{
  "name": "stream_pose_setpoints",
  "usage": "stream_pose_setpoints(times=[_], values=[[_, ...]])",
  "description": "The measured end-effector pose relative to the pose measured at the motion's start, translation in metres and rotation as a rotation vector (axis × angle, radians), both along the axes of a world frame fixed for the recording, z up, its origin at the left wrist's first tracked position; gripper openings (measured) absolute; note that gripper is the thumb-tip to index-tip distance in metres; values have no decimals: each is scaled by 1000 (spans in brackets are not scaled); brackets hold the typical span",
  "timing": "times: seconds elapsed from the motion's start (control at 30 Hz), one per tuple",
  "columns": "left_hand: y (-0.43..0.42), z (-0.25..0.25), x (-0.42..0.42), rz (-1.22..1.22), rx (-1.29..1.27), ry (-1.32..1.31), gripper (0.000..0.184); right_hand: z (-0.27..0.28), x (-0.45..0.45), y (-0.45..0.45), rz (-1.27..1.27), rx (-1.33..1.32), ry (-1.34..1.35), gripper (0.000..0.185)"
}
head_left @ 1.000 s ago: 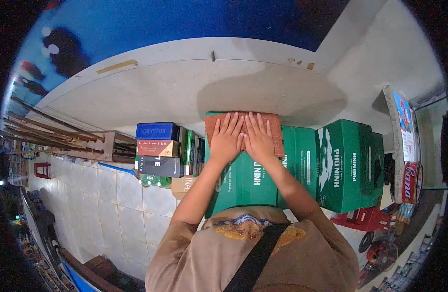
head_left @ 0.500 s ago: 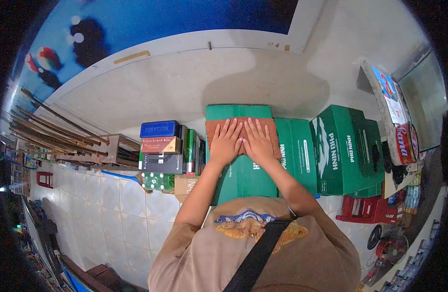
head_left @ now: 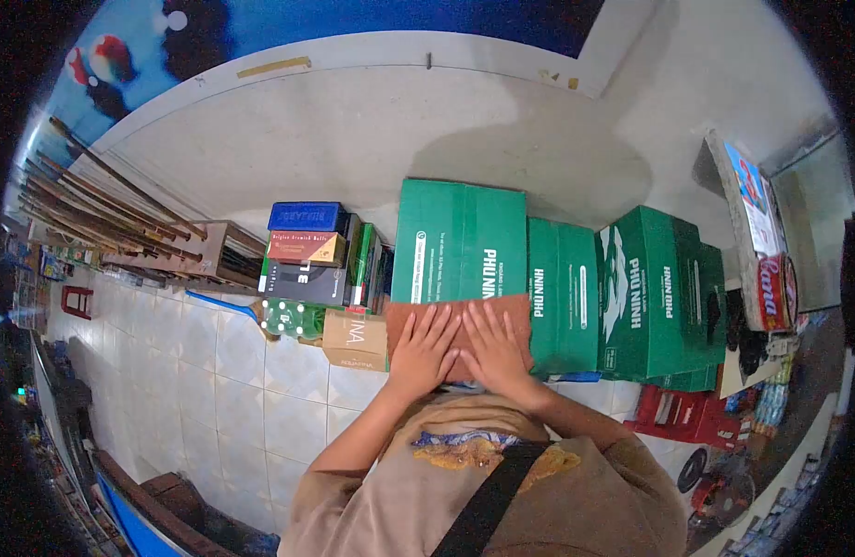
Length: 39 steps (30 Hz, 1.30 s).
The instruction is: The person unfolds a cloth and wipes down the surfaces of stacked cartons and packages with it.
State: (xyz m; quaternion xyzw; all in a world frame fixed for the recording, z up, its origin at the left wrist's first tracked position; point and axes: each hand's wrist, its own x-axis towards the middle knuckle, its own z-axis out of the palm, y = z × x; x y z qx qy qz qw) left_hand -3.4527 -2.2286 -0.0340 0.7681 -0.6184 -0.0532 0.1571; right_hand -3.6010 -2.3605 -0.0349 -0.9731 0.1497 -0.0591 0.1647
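Note:
Both of my hands lie flat on a reddish-brown cloth (head_left: 457, 317), side by side with the fingers stretched out. My left hand (head_left: 424, 351) presses on its left half, and my right hand (head_left: 494, 348) presses on its right half, thumbs close together. Under the cloth is the near end of a green cardboard box (head_left: 450, 237) with white PHU NINH lettering. The box's far part shows bare beyond my fingertips. Neither hand is closed around anything.
More green boxes (head_left: 664, 288) stand to the right, above a red plastic stool (head_left: 692, 416). On the left are a blue box (head_left: 305, 216) on other boxes, green-capped bottles (head_left: 293, 320) and a tan carton (head_left: 355, 340). Wooden cues (head_left: 121, 200) lean in a rack further left.
My two hands and the cloth have slid toward my body, from the far part of the green box to its near end. The head view has shifted slightly.

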Motion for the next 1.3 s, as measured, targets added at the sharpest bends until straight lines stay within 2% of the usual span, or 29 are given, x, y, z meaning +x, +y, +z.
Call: stream_pose_setpoints(times=[0.23,0.37,0.4,0.53,1.0,1.3], values=[[17,-1,-19,52,31,44,60,2,-11,5,119,-8,96,72],[0,3,-9,47,91,14,59,-1,7,3,56,-41,102,69],[-5,3,-5,52,101,23,59,1,15,2,23,32,67,67],[-39,-1,17,98,33,53,60,0,44,-19,-69,41,47,65],[-194,-19,111,247,-134,-122,58,-19,157,-149,-279,-189,-75,59],[-198,-23,114,260,-152,-115,57,-24,161,-151,-307,-177,-110,58]])
